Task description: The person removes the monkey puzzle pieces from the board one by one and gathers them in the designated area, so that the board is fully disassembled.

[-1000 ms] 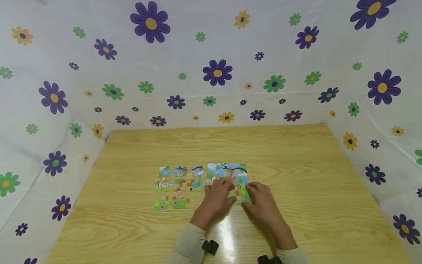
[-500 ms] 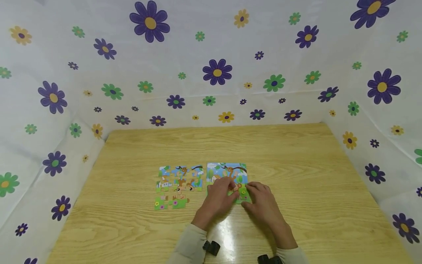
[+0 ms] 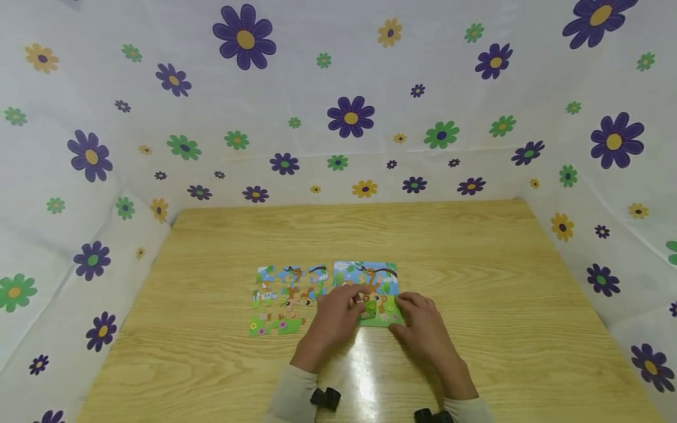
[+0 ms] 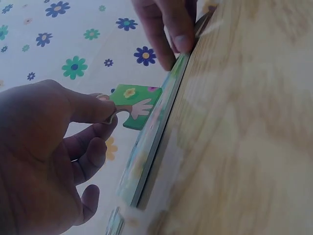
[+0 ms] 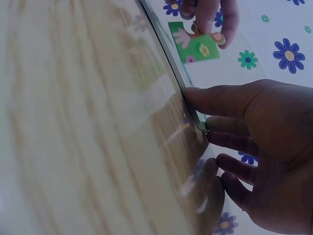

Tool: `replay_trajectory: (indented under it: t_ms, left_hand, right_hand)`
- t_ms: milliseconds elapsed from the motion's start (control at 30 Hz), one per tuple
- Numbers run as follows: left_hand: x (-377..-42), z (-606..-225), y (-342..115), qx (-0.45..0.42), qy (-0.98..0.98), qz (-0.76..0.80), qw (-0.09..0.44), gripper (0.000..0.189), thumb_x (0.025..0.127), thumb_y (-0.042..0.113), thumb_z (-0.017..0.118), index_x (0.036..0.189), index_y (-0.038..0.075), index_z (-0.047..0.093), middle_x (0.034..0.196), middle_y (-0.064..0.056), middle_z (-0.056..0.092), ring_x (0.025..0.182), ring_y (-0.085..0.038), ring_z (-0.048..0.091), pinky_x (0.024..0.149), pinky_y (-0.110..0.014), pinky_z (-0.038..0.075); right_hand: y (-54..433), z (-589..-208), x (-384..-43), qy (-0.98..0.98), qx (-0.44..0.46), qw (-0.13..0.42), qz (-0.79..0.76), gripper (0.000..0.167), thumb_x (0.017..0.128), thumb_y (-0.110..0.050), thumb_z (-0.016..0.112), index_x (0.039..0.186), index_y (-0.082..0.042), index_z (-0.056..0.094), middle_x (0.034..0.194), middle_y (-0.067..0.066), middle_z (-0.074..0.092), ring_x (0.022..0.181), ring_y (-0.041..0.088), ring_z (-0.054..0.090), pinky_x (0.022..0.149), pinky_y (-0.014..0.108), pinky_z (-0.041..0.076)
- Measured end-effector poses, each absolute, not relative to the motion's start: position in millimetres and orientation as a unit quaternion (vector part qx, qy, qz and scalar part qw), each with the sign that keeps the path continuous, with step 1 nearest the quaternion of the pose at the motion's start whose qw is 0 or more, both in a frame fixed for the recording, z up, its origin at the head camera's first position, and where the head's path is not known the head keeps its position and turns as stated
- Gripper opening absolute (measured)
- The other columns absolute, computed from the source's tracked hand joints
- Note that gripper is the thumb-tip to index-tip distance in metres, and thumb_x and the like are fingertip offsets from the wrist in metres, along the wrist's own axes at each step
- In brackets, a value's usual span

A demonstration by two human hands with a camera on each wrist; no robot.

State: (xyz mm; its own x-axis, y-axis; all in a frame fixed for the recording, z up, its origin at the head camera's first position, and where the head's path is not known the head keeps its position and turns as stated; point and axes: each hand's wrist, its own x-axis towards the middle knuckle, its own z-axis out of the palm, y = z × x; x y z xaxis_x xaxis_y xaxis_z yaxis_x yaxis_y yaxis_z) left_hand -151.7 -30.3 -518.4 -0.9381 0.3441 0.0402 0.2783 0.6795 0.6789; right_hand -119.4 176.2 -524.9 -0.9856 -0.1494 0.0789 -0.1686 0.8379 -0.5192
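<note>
My left hand (image 3: 333, 314) pinches a green puzzle piece (image 4: 128, 105) between thumb and forefinger, its other fingers loosely bent. The piece, printed with a pale paw and a yellow flower, is held tilted over the thin puzzle board (image 3: 392, 271). That board carries a monkey picture with blue sky above and green grass below; the left hand hides part of its left side. At the board's right edge, my right hand (image 3: 423, 323) grips the near corner, thumb on the front edge and fingers along the side, as the right wrist view shows.
Left of the board, several separated puzzle pieces (image 3: 288, 326) lie in loose rows on the wooden table (image 3: 211, 364), forming part of a similar monkey picture. A white cloth with printed flowers (image 3: 351, 118) walls the table at the back and sides.
My left hand has drawn up and left over the board with the green puzzle piece in its pinch, uncovering more of the lower picture. The right hand stays at the board's corner.
</note>
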Motion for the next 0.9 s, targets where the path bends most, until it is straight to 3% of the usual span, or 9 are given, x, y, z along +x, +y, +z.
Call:
replay_trajectory:
  t_ms: [333, 633, 800, 900]
  left_hand:
    - [-148.0, -516.6, -56.1, 0.154, 0.921, 0.354, 0.046, 0.022, 0.099, 0.023, 0.052, 0.117, 0.026, 0.065, 0.081, 0.018, 0.061, 0.070, -0.008, 0.048, 0.094, -0.060, 0.029]
    - [-147.5, -514.9, -82.9, 0.140, 0.923, 0.354, 0.056, 0.020, 0.100, 0.022, 0.053, 0.116, 0.022, 0.064, 0.080, 0.017, 0.065, 0.088, -0.015, 0.060, 0.096, -0.068, 0.027]
    - [-146.4, -514.8, -96.1, 0.119, 0.927, 0.349, 0.068, 0.020, 0.098, 0.024, 0.055, 0.117, 0.023, 0.064, 0.083, 0.017, 0.064, 0.085, -0.011, 0.055, 0.087, -0.056, 0.030]
    - [-146.6, -515.5, -101.9, 0.113, 0.928, 0.349, 0.071, 0.018, 0.098, 0.024, 0.056, 0.115, 0.025, 0.064, 0.081, 0.019, 0.065, 0.084, -0.009, 0.058, 0.085, -0.051, 0.029]
  right_hand:
    - [177.8, -525.2, -118.2, -0.959, 0.081, 0.011, 0.273, 0.055, 0.079, -0.023, 0.079, 0.126, 0.000, 0.062, 0.132, 0.011, 0.057, 0.125, 0.036, 0.048, 0.102, 0.050, 0.040]
    - [175.7, -523.4, -117.8, -0.961, 0.082, 0.015, 0.265, 0.056, 0.079, -0.024, 0.079, 0.125, 0.002, 0.063, 0.131, 0.013, 0.057, 0.124, 0.037, 0.048, 0.102, 0.051, 0.040]
    - [175.3, -523.2, -117.8, -0.962, 0.082, 0.012, 0.261, 0.056, 0.079, -0.024, 0.079, 0.126, 0.001, 0.062, 0.132, 0.013, 0.057, 0.124, 0.037, 0.048, 0.102, 0.051, 0.040]
    - [175.5, -524.1, -118.1, -0.962, 0.080, 0.010, 0.262, 0.056, 0.079, -0.024, 0.079, 0.126, 0.001, 0.062, 0.132, 0.013, 0.057, 0.125, 0.037, 0.048, 0.103, 0.051, 0.040]
